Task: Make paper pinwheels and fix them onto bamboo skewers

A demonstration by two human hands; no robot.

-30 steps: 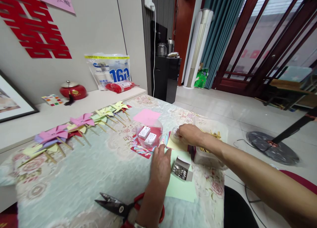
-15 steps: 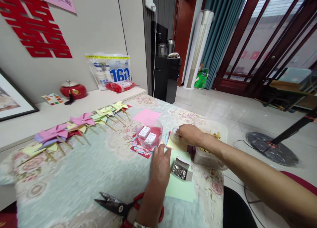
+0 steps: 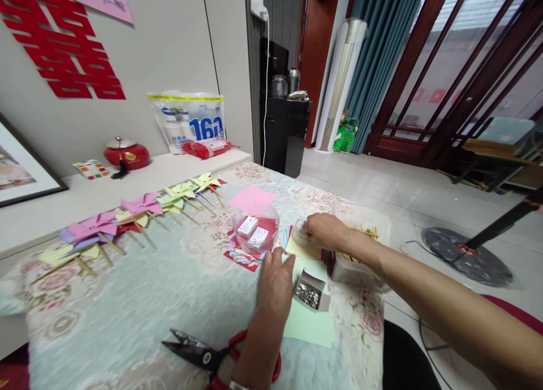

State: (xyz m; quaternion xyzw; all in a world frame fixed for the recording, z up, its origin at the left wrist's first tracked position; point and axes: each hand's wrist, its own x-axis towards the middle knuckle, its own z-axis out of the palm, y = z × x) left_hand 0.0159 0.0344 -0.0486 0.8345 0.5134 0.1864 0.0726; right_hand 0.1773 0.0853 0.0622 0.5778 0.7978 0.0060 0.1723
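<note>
Beside the pin box [image 3: 311,291], the left hand [image 3: 275,285] rests flat on light, floppy green paper [image 3: 307,322], best pinched at an edge, while the right hand [image 3: 324,230] curls over a small clear tub [image 3: 300,232].

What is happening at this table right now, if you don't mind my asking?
A person is making paper pinwheels. The right hand reaches onto a small clear container beside the yellow paper; the left hand rests flat on the green sheet by an open box of pins. Finished pinwheels lie in a row, and scissors sit near the table edge.
</note>
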